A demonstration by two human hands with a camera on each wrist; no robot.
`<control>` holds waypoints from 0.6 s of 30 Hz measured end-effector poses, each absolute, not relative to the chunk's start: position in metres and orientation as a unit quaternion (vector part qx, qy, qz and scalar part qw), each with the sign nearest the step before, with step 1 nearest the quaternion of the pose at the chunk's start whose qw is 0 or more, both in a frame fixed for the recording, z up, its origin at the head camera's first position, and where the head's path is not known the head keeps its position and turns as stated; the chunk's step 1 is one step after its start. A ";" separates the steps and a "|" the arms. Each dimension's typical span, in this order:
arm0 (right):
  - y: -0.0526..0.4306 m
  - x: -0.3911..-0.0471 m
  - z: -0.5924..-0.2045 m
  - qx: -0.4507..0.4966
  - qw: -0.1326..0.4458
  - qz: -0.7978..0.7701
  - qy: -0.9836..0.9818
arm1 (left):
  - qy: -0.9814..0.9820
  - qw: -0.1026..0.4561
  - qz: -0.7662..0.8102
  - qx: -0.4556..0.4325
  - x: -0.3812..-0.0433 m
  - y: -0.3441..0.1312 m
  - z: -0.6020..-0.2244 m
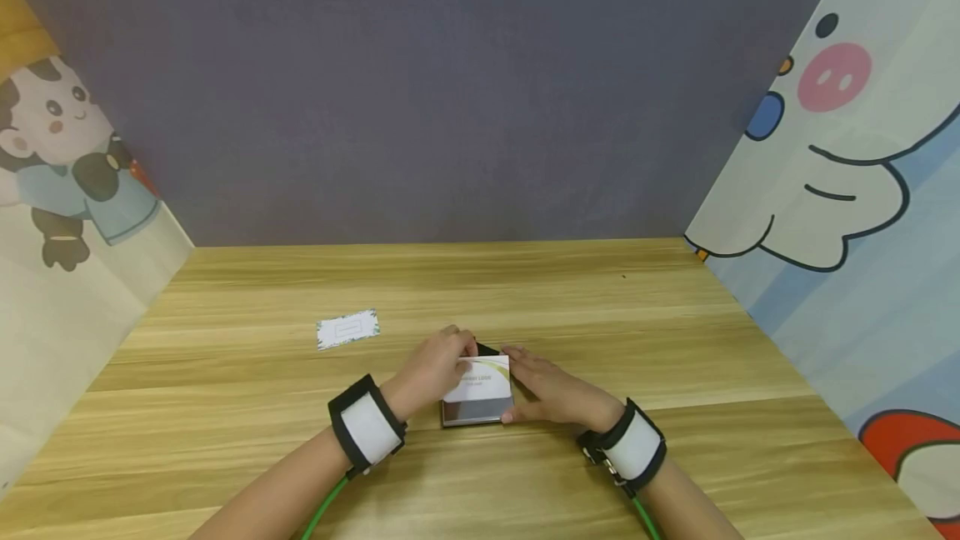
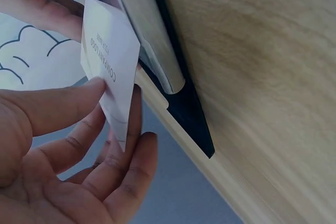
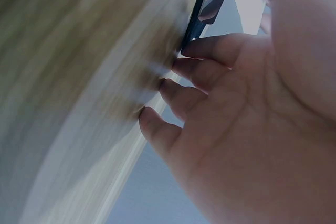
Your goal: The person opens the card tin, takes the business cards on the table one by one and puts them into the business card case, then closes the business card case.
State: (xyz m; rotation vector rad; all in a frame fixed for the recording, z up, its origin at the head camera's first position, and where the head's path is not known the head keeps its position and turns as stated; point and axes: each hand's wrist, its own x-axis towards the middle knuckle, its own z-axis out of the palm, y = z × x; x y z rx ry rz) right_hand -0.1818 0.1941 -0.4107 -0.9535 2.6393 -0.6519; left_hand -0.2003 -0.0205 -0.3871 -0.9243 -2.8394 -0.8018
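My left hand pinches a white business card between thumb and fingers. "COMPANY LOGO" is printed on the card, and a yellow-green curve crosses its corner. Under the card lies a business card case, with a shiny metal face and a black flap past its far edge. In the left wrist view the card slants up over the metal part of the case. My right hand holds the case at its right side, thumb at the near corner and forefinger by the far one. Its other fingertips rest on the tabletop.
A second card, white with a leafy border, lies on the wooden table to the left, beyond my left hand. A grey panel rises behind the table's far edge. Cartoon-printed sheets stand at both sides.
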 end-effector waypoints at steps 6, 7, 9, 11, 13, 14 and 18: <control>0.194 -0.182 -0.411 -0.322 0.135 -0.222 0.910 | -0.924 -0.001 -0.247 -0.293 -0.200 -0.021 -0.391; 0.194 -0.182 -0.410 -0.322 0.136 -0.221 0.911 | -0.924 -0.001 -0.244 -0.296 -0.200 -0.021 -0.391; 0.194 -0.182 -0.410 -0.321 0.136 -0.220 0.911 | -0.921 0.004 -0.239 -0.308 -0.199 -0.022 -0.392; 0.194 -0.182 -0.410 -0.321 0.137 -0.219 0.911 | -0.915 0.017 -0.236 -0.326 -0.201 -0.024 -0.399; 0.194 -0.182 -0.410 -0.322 0.137 -0.217 0.911 | -0.914 0.017 -0.232 -0.333 -0.201 -0.026 -0.400; 0.194 -0.181 -0.410 -0.323 0.137 -0.216 0.911 | -0.913 0.016 -0.231 -0.336 -0.201 -0.027 -0.400; 0.195 -0.181 -0.410 -0.330 0.134 -0.213 0.910 | -0.917 -0.011 -0.230 -0.325 -0.197 -0.026 -0.396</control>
